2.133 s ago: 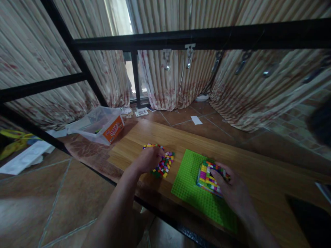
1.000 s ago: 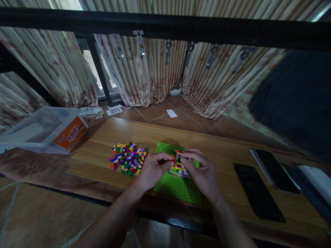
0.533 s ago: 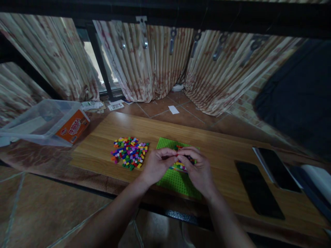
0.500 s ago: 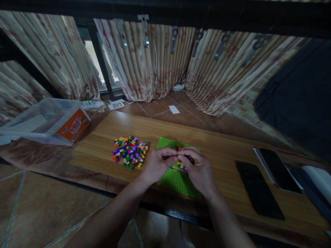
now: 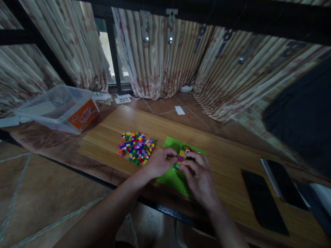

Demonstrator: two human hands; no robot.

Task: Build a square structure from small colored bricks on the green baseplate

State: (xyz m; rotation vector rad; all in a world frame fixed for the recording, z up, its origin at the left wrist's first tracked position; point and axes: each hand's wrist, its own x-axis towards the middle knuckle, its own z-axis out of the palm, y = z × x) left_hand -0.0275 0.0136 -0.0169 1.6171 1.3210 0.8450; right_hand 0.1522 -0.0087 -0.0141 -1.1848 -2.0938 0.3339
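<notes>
A bright green studded baseplate point(image 5: 174, 181) lies on the wooden board. On it stands a low build of multicoloured toy bricks point(image 5: 182, 154), partly covered by my right hand. My left hand point(image 5: 160, 163) is just left of the build, thumb and forefinger apart, and no brick shows between them. My right hand point(image 5: 200, 174) reaches over the build's right side. Its thumb and forefinger come together at the near edge; whatever they pinch is too small or hidden to make out. Left of the baseplate lies a loose pile of small coloured bricks point(image 5: 137, 147).
A clear plastic box point(image 5: 59, 113) with an orange label stands beyond the board's left end. Two dark flat phone-like slabs, a nearer one point(image 5: 263, 201) and a farther one point(image 5: 287, 184), lie at the right. Striped curtains point(image 5: 152, 58) hang behind, and a white paper point(image 5: 179, 110) lies on the floor tiles.
My hands, which met fingertip to fingertip above the build, have drawn apart, uncovering more of its left side. The view has turned, so the scene sits tilted differently.
</notes>
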